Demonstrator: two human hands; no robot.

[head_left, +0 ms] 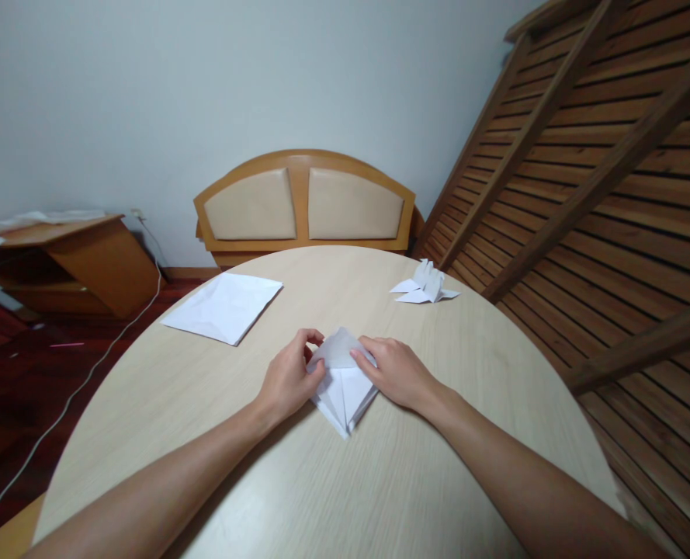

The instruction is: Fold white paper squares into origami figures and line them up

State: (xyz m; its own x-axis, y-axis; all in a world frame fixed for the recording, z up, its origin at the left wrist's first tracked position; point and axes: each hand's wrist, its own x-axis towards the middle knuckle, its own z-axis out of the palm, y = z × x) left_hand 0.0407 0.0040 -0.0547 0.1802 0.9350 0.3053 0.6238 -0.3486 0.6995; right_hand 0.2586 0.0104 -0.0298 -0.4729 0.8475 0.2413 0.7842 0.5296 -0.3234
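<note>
In the head view, the kite-shaped folded paper [345,392] is near the middle of the round table [345,508], 1 point towards the near edge. The left hand [289,376] holds its left side between thumb and curled fingers; the right hand [400,371] grips its right side, thumb on top. White paper sheets [225,307] lie by the table's far left edge, origami figures [429,286] by the far right edge.
</note>
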